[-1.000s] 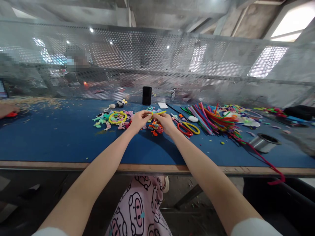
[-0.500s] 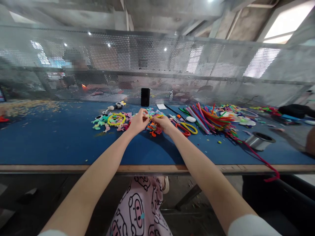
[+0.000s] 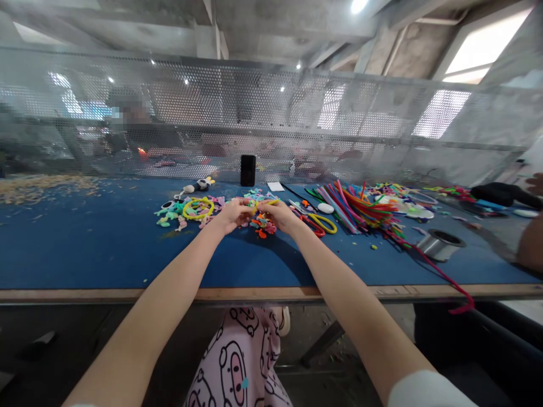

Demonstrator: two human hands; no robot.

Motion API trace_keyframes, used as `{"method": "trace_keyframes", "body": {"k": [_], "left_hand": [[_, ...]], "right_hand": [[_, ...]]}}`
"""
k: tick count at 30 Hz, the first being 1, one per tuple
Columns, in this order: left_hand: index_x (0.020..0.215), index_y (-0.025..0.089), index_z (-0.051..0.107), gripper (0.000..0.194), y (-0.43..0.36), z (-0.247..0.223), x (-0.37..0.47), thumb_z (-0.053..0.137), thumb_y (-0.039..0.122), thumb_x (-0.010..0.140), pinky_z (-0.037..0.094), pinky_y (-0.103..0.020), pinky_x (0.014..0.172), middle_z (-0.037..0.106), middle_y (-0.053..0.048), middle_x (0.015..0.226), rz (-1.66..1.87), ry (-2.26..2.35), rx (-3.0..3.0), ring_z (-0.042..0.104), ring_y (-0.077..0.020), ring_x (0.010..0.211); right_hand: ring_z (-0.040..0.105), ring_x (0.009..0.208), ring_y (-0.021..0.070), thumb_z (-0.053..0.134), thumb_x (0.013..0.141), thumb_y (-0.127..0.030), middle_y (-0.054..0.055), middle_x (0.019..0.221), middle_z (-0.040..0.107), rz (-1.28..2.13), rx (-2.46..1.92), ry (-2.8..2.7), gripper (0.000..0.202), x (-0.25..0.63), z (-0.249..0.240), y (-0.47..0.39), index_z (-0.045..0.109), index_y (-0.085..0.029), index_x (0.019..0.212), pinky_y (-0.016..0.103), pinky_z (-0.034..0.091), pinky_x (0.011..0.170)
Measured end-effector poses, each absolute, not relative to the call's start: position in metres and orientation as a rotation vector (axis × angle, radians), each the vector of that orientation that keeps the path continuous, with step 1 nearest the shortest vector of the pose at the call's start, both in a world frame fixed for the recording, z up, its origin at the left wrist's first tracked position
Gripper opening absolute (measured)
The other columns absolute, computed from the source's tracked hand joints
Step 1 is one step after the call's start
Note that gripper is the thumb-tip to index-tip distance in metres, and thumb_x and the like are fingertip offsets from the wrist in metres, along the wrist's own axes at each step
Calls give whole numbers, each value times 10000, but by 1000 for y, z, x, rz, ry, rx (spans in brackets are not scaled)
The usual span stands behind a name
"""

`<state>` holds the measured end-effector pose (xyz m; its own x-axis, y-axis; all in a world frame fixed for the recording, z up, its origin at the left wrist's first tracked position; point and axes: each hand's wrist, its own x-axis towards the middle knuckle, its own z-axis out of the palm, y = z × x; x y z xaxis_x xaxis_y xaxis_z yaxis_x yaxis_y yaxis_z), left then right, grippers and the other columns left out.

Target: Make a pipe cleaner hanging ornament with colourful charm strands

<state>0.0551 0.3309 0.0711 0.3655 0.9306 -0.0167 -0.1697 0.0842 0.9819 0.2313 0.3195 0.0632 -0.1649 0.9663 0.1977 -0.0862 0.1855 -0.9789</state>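
Note:
My left hand and my right hand meet above the middle of the blue table, close together. Between their pinched fingertips is a yellow fuzzy stem, like a pipe cleaner; its end sticks out over the right fingers. Part of it is hidden by the fingers. Small orange and red fuzzy pieces lie just beneath the hands. To the left of my left hand, a yellow fuzzy ring rests on a pile of pastel pieces.
Red and yellow loops lie right of my hands, near a white oval object. Beyond are bundled coloured stems and a wire spool. A black phone stands behind. Another person's hand shows at right.
My left hand's fingers have lowered and flattened along the yellow stem, from a raised pinch. The view has shifted slightly. Another person's hand has come into view at the right edge.

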Motion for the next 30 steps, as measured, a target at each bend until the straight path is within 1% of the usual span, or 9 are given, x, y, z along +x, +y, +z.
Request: {"method": "trace_keyframes", "body": {"k": [3,6,9,12,14,18,21,24,30], "left_hand": [[847,161,670,196,330,75,52,769,111,684,476,-209,516,667,-27,675,821,742,1080,589,-95,537],[820,170,692,128,331,75,53,779,186,728,523,-209,581,703,-39,718,927,760,1052,662,-119,635],[851,161,722,184,332,71,55,780,316,770,551,-248,676,735,-61,766,1030,823,1085,701,-152,715],[838,155,728,260,333,65,57,827,365,721,547,-282,727,748,-66,808,1039,845,1210,694,-154,711],[845,150,723,302,334,61,59,849,373,686,543,-304,738,748,-69,824,1045,835,1292,686,-156,710],[1004,168,713,406,333,57,60,853,341,665,540,-335,788,753,-74,912,1250,827,1543,693,-190,809],[965,208,738,302,331,59,59,825,327,701,517,-355,869,760,-78,985,1394,885,1914,689,-229,911],[930,250,764,165,328,59,58,749,320,781,477,-377,936,763,-72,1022,1408,998,2237,664,-272,1005],[1031,257,763,213,326,54,59,631,294,869,447,-378,934,758,-90,1072,1441,1151,2412,637,-295,1039]], "right_hand": [[567,618,131,829,593,-411,25,723,705,1226,-915,-1408,283,230,63,320,715,-180,708,255,413,572],[502,546,113,815,598,-424,-2,630,649,1160,-964,-1328,285,230,61,323,677,-183,665,259,370,534],[463,524,99,800,598,-412,-26,574,585,1106,-1007,-1237,291,233,59,327,626,-181,628,256,341,522],[443,517,91,794,597,-412,-41,564,551,1103,-1005,-1197,297,235,57,330,612,-183,649,253,336,520],[442,520,89,794,600,-416,-41,581,561,1109,-991,-1205,300,236,56,331,623,-182,678,253,342,524],[476,542,103,787,621,-423,-22,614,602,1100,-1014,-1241,292,236,55,330,655,-180,714,256,365,539],[498,563,114,775,634,-425,-11,608,612,1060,-1049,-1263,280,235,56,329,636,-183,653,256,365,542],[499,577,112,772,627,-428,-9,613,611,1043,-1060,-1279,284,233,56,328,628,-184,631,248,344,535],[480,580,105,793,603,-444,-17,610,593,1026,-1055,-1267,303,229,58,325,677,-171,668,248,329,535]]}}
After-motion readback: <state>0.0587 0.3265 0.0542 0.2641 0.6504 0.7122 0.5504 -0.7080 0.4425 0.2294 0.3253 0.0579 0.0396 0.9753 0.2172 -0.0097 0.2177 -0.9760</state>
